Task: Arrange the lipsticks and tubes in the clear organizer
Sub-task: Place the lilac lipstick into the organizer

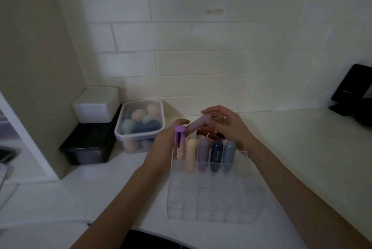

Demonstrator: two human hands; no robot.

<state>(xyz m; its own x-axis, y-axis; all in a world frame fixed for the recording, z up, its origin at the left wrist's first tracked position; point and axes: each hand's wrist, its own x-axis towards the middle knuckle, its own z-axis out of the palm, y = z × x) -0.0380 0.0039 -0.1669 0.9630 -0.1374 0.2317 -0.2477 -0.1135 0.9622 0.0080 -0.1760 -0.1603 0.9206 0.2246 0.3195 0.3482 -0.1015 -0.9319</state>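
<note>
A clear gridded organizer sits on the white counter. In its back row stand a purple-capped tube, a peach tube, a lilac tube, a dark blue tube and a light blue tube. My left hand rests by the purple-capped tube, its fingers touching it. My right hand holds a pink tube tilted above the back row. A brown and gold lipstick lies behind the organizer.
A clear lidded box of coloured makeup sponges stands to the left of the organizer. Beside it a white box sits on a black box. A black object leans at the far right against the tiled wall.
</note>
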